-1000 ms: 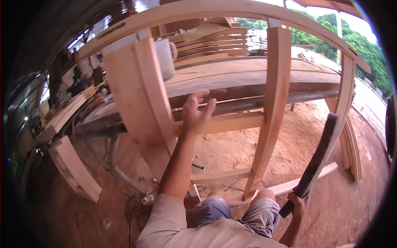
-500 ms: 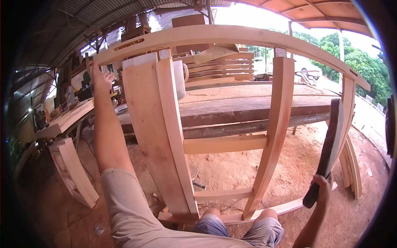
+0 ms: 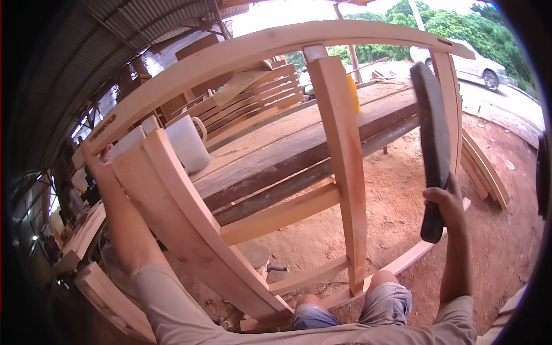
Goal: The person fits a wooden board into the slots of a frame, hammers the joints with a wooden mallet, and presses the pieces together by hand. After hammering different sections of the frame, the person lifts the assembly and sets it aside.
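A pale wooden frame (image 3: 345,155) stands before me, with a curved top rail (image 3: 241,54), a wide panel (image 3: 167,207) at the left and upright posts. The panel's and middle post's whitish tenons meet the rail's underside. My left hand (image 3: 102,165) grips the rail near its left end, beside the panel's top; some fingers are hidden. In my right hand (image 3: 449,204) is a dark, flat wooden club (image 3: 431,138), held upright by its lower part in front of the right post (image 3: 448,98). My knees are close to the frame's bottom rail (image 3: 402,261).
Behind the frame is a plank workbench (image 3: 276,155) with a white mug (image 3: 188,144) and a slatted wooden piece (image 3: 253,95). Cut timbers (image 3: 483,167) lean at the right. More wooden parts (image 3: 112,302) stand at lower left. A silver car (image 3: 477,63) is outside.
The view has turned right and tilted. My right hand has raised the club, now more upright. My left hand stays at the rail's left end. A car and a yellow object have appeared.
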A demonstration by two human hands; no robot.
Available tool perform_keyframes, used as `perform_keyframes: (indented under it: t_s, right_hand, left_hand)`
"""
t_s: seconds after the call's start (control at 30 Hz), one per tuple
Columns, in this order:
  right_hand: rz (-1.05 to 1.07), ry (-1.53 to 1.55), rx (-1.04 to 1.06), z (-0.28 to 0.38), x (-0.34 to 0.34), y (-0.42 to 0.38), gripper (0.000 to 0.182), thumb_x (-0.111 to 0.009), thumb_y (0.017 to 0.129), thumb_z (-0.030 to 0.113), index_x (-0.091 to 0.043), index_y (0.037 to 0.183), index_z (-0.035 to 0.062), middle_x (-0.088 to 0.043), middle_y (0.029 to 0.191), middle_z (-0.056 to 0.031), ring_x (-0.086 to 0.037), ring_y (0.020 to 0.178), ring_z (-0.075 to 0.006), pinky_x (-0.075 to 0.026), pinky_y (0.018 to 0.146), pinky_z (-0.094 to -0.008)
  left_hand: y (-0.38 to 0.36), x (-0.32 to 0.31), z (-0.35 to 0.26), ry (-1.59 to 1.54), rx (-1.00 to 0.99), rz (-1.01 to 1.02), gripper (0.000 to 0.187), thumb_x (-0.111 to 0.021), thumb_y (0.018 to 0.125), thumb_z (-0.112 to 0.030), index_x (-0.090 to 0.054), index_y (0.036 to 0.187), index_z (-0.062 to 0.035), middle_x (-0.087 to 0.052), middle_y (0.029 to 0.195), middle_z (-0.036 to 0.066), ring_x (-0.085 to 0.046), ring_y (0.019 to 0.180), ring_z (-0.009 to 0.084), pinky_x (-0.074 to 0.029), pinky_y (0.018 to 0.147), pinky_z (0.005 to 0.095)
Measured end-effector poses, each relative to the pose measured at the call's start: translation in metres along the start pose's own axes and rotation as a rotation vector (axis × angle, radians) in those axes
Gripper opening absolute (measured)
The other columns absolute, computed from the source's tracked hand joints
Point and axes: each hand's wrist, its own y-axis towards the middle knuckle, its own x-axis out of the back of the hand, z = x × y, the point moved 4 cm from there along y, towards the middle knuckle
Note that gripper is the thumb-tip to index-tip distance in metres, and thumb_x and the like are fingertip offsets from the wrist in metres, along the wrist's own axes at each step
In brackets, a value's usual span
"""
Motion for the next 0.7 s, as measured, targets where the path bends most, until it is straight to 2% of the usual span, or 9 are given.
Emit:
perform_keyframes:
  t_s: [0.03, 0.07, 0.1, 0.17, 0.33, 0.5, 0.57, 0.63, 0.7]
  right_hand:
    - [0.068, 0.023, 0.026, 0.002, -0.008, -0.001, 0.068, -0.068, 0.061, 0.005, -0.046, 0.125, -0.0034, -0.054, 0.094, -0.0047, -0.054, 0.081, -0.0136, -0.047, 0.071, -0.0266]
    - [0.175, 0.004, -0.047, 0.004, -0.014, -0.009, 0.077, -0.071, 0.061, 0.003, -0.040, 0.130, -0.0050, -0.056, 0.101, -0.0089, -0.056, 0.091, -0.0186, -0.047, 0.082, -0.0310]
    - [0.225, -0.291, 0.301, -0.012, -0.014, -0.007, 0.082, -0.074, 0.059, 0.003, -0.037, 0.132, -0.0052, -0.057, 0.107, -0.0126, -0.056, 0.101, -0.0236, -0.044, 0.091, -0.0348]
    - [0.288, -0.365, 0.219, 0.018, -0.033, -0.029, 0.084, -0.077, 0.058, 0.004, -0.037, 0.132, -0.0057, -0.057, 0.112, -0.0147, -0.054, 0.106, -0.0263, -0.041, 0.097, -0.0362]
    - [0.186, -0.084, 0.102, -0.008, -0.015, -0.020, 0.078, -0.075, 0.056, 0.001, -0.044, 0.127, -0.0022, -0.056, 0.100, -0.0099, -0.056, 0.092, -0.0194, -0.048, 0.082, -0.0312]
    - [0.128, -0.040, -0.039, -0.009, -0.014, -0.021, 0.075, -0.073, 0.057, 0.002, -0.043, 0.126, -0.0037, -0.056, 0.103, -0.0108, -0.057, 0.094, -0.0205, -0.048, 0.081, -0.0324]
    - [0.256, -0.260, 0.386, 0.004, -0.027, -0.033, 0.073, -0.072, 0.061, 0.006, -0.041, 0.126, -0.0031, -0.057, 0.103, -0.0136, -0.059, 0.095, -0.0243, -0.048, 0.080, -0.0340]
    - [0.311, -0.349, 0.357, 0.026, -0.035, -0.048, 0.074, -0.073, 0.063, 0.008, -0.039, 0.128, -0.0036, -0.057, 0.106, -0.0182, -0.058, 0.101, -0.0277, -0.047, 0.086, -0.0367]
    - [0.323, -0.365, 0.075, 0.031, -0.036, -0.043, 0.078, -0.074, 0.064, 0.009, -0.036, 0.130, -0.0047, -0.057, 0.107, -0.0208, -0.058, 0.101, -0.0289, -0.046, 0.089, -0.0380]
  left_hand:
    - [-0.025, -0.012, -0.011, -0.090, -0.003, -0.033, 0.066, -0.064, 0.082, -0.058, -0.052, 0.123, -0.0076, -0.059, 0.103, 0.011, -0.061, 0.087, 0.0262, -0.050, 0.071, 0.0332]
    - [-0.041, -0.017, -0.018, -0.181, -0.009, -0.069, 0.065, -0.066, 0.081, -0.058, -0.053, 0.120, -0.0074, -0.061, 0.095, 0.011, -0.061, 0.080, 0.0257, -0.049, 0.066, 0.0315]
    - [-0.048, -0.014, -0.019, -0.173, -0.008, -0.070, 0.065, -0.066, 0.081, -0.058, -0.053, 0.120, -0.0074, -0.061, 0.095, 0.011, -0.061, 0.080, 0.0257, -0.049, 0.066, 0.0315]
    - [-0.058, -0.017, -0.031, -0.106, -0.105, 0.028, 0.068, -0.070, 0.079, -0.053, -0.050, 0.126, -0.0078, -0.058, 0.103, 0.012, -0.059, 0.083, 0.0263, -0.051, 0.070, 0.0338]
    - [-0.047, -0.005, -0.045, -0.239, 0.003, -0.076, 0.072, -0.073, 0.078, -0.049, -0.045, 0.130, -0.0085, -0.055, 0.108, 0.016, -0.059, 0.087, 0.0295, -0.052, 0.078, 0.0391]
    - [-0.037, 0.007, -0.055, -0.242, -0.029, -0.048, 0.073, -0.074, 0.078, -0.050, -0.045, 0.131, -0.0089, -0.056, 0.108, 0.019, -0.059, 0.089, 0.0317, -0.052, 0.080, 0.0429]
    - [-0.044, 0.008, -0.059, -0.267, -0.053, -0.044, 0.080, -0.075, 0.076, -0.052, -0.043, 0.127, 0.0018, -0.053, 0.108, 0.022, -0.058, 0.087, 0.0361, -0.053, 0.078, 0.0495]
    - [-0.052, 0.009, -0.069, -0.234, -0.036, -0.016, 0.080, -0.073, 0.077, -0.053, -0.043, 0.127, 0.0014, -0.053, 0.108, 0.021, -0.058, 0.088, 0.0355, -0.053, 0.080, 0.0478]
    - [-0.063, 0.008, -0.075, -0.198, -0.013, 0.018, 0.080, -0.072, 0.078, -0.054, -0.043, 0.128, 0.0009, -0.053, 0.109, 0.021, -0.058, 0.088, 0.0349, -0.053, 0.081, 0.0460]
